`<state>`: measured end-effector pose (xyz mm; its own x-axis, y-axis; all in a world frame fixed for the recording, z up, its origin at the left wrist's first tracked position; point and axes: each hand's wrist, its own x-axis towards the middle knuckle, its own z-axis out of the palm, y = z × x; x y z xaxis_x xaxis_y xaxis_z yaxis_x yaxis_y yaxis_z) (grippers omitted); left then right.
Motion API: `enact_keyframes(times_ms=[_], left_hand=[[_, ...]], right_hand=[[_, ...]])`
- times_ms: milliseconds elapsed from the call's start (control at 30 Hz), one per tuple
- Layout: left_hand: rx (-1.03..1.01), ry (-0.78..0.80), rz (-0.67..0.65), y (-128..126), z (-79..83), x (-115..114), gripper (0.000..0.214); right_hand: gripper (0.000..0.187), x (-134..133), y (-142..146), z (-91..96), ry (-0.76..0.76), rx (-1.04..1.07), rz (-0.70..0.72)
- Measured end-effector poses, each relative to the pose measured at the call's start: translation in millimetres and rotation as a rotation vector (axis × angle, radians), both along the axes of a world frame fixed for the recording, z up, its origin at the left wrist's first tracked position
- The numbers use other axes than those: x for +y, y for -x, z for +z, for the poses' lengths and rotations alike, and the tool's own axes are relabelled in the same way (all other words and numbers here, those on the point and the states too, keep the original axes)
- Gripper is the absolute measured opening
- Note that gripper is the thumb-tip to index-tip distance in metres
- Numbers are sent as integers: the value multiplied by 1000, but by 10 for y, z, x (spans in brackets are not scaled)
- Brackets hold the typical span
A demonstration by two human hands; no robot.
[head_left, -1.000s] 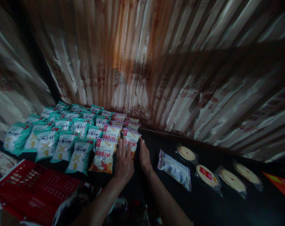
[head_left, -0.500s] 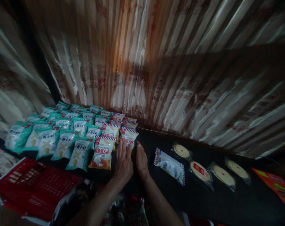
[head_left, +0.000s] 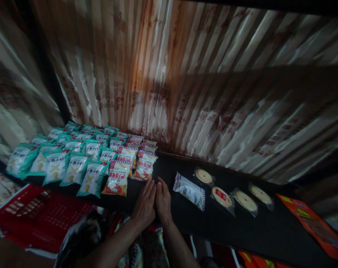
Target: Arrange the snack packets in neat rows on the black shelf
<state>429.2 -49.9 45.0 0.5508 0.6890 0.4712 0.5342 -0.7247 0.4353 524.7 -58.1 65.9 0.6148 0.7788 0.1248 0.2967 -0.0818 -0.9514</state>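
Observation:
My left hand (head_left: 144, 204) and my right hand (head_left: 163, 201) are side by side over the black shelf (head_left: 185, 223), fingers stretched forward and nothing visible in them. Just beyond their fingertips stands a white-and-red snack bag (head_left: 144, 165) with a striped top edge. To the left of my left hand is another bag of that kind (head_left: 117, 178) at the front of its row. A white-and-blue snack packet (head_left: 189, 190) lies flat to the right of my right hand.
Rows of teal snack bags (head_left: 55, 167) fill the shelf's left end. Several round wrapped pastries (head_left: 245, 201) and an orange packet (head_left: 311, 223) lie on the right. Crinkled printed sheeting (head_left: 169, 74) hangs behind. A red bag (head_left: 43, 219) sits below, front left.
Both hands have drawn back from the white-and-red bag toward the shelf's front, and they are closer together. The bag's front now shows fully. The view has turned slightly right.

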Motion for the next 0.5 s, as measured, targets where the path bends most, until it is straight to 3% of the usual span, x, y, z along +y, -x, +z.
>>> enact_keyframes(times_ms=[233,500], left_hand=[[53,1,-31,105,-101,-227,51],[-23,61,-31,298,-240,-762,52]], right_hand=[[48,-372,189,52,-1,-38,59],[38,-901,361,7,-3,-162,147]])
